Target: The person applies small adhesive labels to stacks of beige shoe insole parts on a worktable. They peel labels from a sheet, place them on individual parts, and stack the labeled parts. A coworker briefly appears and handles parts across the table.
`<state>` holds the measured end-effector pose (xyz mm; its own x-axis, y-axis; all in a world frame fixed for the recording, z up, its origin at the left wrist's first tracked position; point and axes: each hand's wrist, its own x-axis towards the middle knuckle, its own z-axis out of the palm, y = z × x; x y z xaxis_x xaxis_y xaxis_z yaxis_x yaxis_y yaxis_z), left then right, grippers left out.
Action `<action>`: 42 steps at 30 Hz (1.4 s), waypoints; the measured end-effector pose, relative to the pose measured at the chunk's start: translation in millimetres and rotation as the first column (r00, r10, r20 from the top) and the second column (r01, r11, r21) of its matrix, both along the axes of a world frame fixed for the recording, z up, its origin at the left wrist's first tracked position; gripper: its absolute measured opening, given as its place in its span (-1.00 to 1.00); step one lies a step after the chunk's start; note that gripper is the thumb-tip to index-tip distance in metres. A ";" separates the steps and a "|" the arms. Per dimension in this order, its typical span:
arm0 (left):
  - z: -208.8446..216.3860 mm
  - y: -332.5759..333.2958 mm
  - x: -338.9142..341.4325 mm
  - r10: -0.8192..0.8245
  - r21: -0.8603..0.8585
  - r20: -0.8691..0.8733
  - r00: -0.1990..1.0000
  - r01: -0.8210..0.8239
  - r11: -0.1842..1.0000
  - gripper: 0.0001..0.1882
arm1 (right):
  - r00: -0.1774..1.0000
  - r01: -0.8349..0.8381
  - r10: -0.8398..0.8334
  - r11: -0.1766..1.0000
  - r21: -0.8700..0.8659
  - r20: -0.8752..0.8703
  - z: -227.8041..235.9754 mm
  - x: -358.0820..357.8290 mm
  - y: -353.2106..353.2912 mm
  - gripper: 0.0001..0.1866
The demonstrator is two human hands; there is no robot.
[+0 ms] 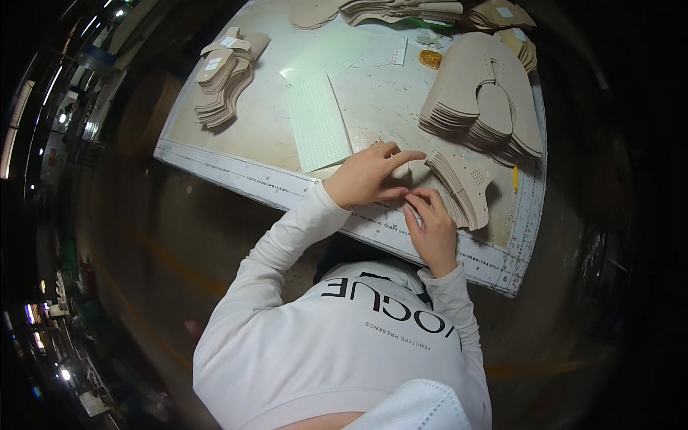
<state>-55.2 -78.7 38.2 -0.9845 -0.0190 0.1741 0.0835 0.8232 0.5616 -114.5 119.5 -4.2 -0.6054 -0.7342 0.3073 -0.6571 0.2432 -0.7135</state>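
My left hand point(369, 174) is over the near part of the table, its index finger stretched toward the top corner of a fanned stack of beige shoe-part pieces point(462, 190). Its thumb is apart from the index finger and meets the fingertips of my right hand point(434, 229). That right hand is beside the stack's left edge, thumb and fingers bent together; anything between them is too small to make out. Left of my hands lies a pale green sheet of small labels point(317, 122), its lower corner close to my left wrist.
Larger stacks of beige pieces point(480, 93) stand at the right, with a yellow pencil point(514, 179) below them. Another stack point(223, 82) is at the far left. More pieces point(398, 11) line the back. An amber-coloured round thing point(430, 59) lies near the back. White printed edging point(251, 185) borders the table point(265, 147).
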 end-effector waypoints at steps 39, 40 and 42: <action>56.7 -16.5 6.4 -0.160 0.207 0.128 0.979 0.131 0.969 -0.69 | 0.949 0.081 0.008 0.960 -0.269 0.315 89.3 -70.0 54.8 -0.78; 52.5 -16.3 6.6 -0.119 0.290 0.112 0.987 0.082 0.954 -0.68 | 0.907 0.148 -0.034 0.959 -0.241 0.419 87.5 -74.4 58.2 -0.82; 45.5 -14.4 6.7 -0.038 0.455 0.054 0.998 0.009 0.890 -0.66 | 0.894 0.157 -0.056 0.968 -0.194 0.444 86.9 -82.8 62.1 -0.83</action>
